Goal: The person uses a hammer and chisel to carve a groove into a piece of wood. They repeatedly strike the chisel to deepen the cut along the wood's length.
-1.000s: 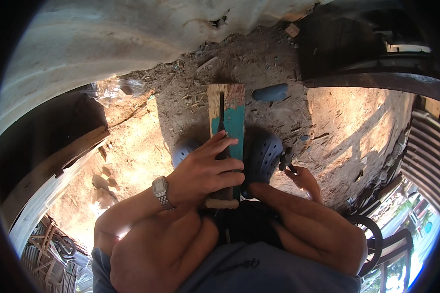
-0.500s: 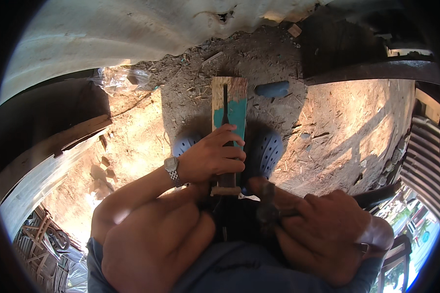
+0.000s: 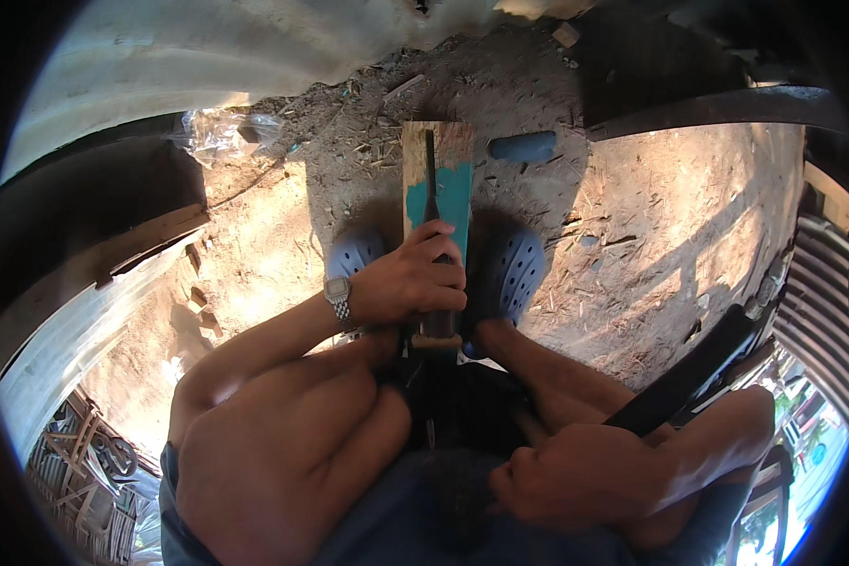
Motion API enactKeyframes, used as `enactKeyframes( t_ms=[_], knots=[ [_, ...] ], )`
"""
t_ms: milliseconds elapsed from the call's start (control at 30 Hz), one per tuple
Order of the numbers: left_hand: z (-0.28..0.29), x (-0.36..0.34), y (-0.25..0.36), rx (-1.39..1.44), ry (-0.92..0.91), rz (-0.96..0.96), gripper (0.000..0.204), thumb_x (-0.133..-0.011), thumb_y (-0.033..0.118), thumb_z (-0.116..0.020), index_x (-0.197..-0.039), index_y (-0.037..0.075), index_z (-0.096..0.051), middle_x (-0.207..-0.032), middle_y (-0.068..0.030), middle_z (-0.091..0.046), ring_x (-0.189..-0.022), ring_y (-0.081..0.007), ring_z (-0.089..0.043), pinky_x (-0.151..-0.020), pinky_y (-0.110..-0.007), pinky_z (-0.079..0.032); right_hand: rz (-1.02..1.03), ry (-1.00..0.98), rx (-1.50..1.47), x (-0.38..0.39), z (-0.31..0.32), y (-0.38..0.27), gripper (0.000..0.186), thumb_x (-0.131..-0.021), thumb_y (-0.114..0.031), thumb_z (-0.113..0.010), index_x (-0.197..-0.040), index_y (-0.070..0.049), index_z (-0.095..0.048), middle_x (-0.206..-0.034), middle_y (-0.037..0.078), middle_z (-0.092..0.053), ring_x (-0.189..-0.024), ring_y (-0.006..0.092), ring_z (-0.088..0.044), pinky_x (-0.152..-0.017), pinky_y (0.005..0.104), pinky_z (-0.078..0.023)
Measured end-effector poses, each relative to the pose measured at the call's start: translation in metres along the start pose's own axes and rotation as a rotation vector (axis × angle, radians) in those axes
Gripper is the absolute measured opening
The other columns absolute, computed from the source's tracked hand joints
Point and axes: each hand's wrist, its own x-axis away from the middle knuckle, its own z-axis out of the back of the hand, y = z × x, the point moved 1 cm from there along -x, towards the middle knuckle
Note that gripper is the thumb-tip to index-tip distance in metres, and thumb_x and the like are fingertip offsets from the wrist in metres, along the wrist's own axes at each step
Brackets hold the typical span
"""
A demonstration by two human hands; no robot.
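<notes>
My left hand [image 3: 401,283], with a silver wristwatch, is closed round a dark chisel [image 3: 431,179]. The chisel's narrow blade points away from me along a wooden board [image 3: 455,203] with worn turquoise paint. Its grip is partly hidden under my fingers, and the tip is at the bare wood of the board's far end. My right hand [image 3: 585,476] is low at the right, over my lap, wrapped round a hammer. The hammer's thick black handle [image 3: 689,373] sticks out toward the upper right; its head is blurred against my dark clothing.
My feet in blue-grey clogs [image 3: 514,274] stand either side of the board. Wood chips litter the dirt floor [image 3: 651,226]. Beyond lie a blue flat object [image 3: 523,146] and clear plastic [image 3: 222,137]. Corrugated sheeting [image 3: 189,57] hangs at the far side; a dark beam [image 3: 707,113] is at right.
My right hand has drawn the hammer back toward my body and lower, its handle swinging into fuller view. My left hand keeps its hold on the chisel. The whole view has shifted slightly.
</notes>
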Motion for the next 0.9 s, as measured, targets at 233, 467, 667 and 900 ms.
enactKeyframes(
  t_ms=[233, 467, 667, 900],
  knots=[
    [0.000, -0.004, 0.011, 0.030, 0.031, -0.030, 0.025, -0.067, 0.012, -0.073, -0.091, 0.016, -0.068, -0.094, 0.0020, -0.062, -0.107, -0.0252, -0.058, -0.112, -0.058, -0.036, -0.066, 0.061, 0.089, -0.003, -0.005, 0.013, 0.042, -0.102, -0.039, -0.056, -0.083, -0.001, -0.059, -0.057, 0.008, -0.056, -0.044, 0.0227, -0.062, -0.036, 0.0376, -0.048],
    [0.009, -0.009, 0.012, -0.033, 0.044, 0.019, 0.021, -0.070, 0.014, -0.071, -0.090, 0.017, -0.066, -0.092, 0.0020, -0.059, -0.104, -0.0237, -0.056, -0.112, -0.054, -0.037, -0.017, 0.081, -0.088, -0.004, -0.007, 0.024, 0.043, -0.103, -0.039, -0.055, -0.083, -0.001, -0.058, -0.058, 0.008, -0.057, -0.045, 0.0231, -0.062, -0.036, 0.0371, -0.048],
    [0.021, -0.013, 0.013, -0.014, 0.028, 0.014, 0.022, -0.069, 0.014, -0.072, -0.090, 0.017, -0.066, -0.091, 0.0020, -0.059, -0.104, -0.0243, -0.056, -0.111, -0.052, -0.037, -0.088, -0.046, 0.033, -0.002, 0.000, 0.021, 0.029, -0.099, -0.029, -0.056, -0.088, -0.003, -0.063, -0.063, 0.011, -0.063, -0.056, 0.0265, -0.068, -0.051, 0.0390, -0.056],
    [0.014, -0.012, 0.015, 0.067, 0.053, -0.053, 0.018, -0.073, 0.017, -0.069, -0.091, 0.016, -0.066, -0.091, 0.0009, -0.060, -0.100, -0.0250, -0.057, -0.110, -0.052, -0.036, -0.035, -0.016, 0.032, -0.001, 0.004, 0.021, 0.028, -0.099, -0.028, -0.056, -0.088, -0.003, -0.063, -0.063, 0.011, -0.063, -0.056, 0.0265, -0.068, -0.051, 0.0392, -0.056]
  ],
)
